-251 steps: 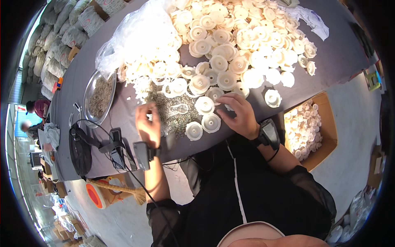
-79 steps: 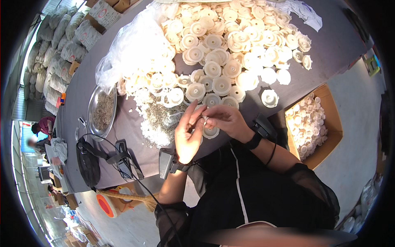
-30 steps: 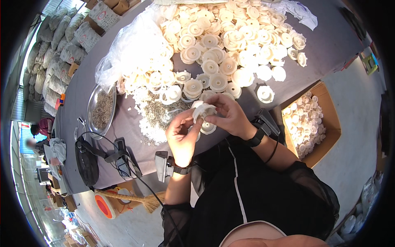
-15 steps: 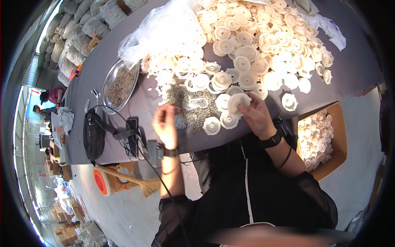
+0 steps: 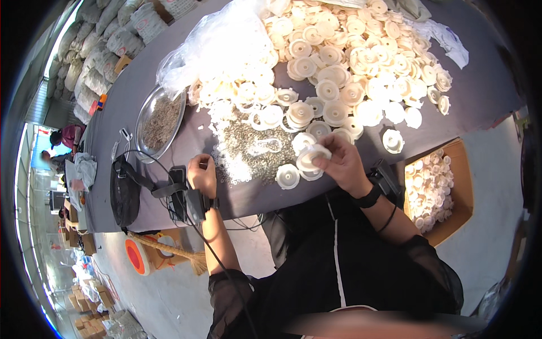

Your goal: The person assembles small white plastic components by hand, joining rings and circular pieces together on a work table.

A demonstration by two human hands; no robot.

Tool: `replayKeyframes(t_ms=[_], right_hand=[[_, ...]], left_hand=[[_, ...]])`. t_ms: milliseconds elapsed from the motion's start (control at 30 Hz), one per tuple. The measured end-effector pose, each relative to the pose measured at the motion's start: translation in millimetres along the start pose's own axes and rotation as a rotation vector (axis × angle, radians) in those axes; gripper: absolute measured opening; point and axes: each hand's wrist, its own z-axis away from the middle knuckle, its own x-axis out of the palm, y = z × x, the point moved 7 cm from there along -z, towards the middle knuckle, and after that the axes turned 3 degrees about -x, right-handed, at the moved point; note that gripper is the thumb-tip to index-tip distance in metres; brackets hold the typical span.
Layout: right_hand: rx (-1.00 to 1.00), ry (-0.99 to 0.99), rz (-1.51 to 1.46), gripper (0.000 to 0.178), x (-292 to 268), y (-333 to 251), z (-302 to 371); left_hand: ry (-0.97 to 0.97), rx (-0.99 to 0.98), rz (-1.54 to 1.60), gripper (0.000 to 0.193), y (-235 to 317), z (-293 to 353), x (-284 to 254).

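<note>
My right hand grips a round, white plastic disc part by its edge, thumb on top, tilted just above the table. Below and beside it lie more of these discs, one loose disc nearest the table's front edge. My left hand is closed with curled fingers at the left side of the small metal pieces; what it holds, if anything, is hidden. Those pieces are spread between both hands. A large heap of cream discs covers the far side of the table.
A steel bowl of small brownish pieces stands at left, near a black pouch and cables. A clear plastic bag lies behind. At right below the table, a cardboard box holds white parts. A broom leans below left.
My left hand has moved left, away from the middle of the small metal pieces, uncovering them. The right hand has shifted slightly left and down, tilting the disc more.
</note>
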Motion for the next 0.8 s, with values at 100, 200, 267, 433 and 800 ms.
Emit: replayKeyframes(t_ms=[100, 200, 267, 433, 800], right_hand=[[-0.085, -0.033, 0.264, 0.023, 8, -10, 2], [-0.431, -0.264, 0.574, 0.024, 36, -33, 4], [-0.512, -0.316, 0.596, 0.025, 41, -38, 4], [-0.617, -0.382, 0.576, 0.027, 41, -50, 8], [-0.488, -0.364, 0.469, 0.022, 35, -45, 12]], left_hand=[[-0.255, -0.022, 0.631, 0.014, 58, 26, 13], [-0.524, 0.088, 0.814, 0.018, 137, 57, 18], [-0.726, 0.135, 0.884, 0.017, 168, 73, 25], [-0.951, 0.182, 0.854, 0.012, 183, 77, 34], [-1.037, 0.219, 0.861, 0.011, 189, 83, 33]])
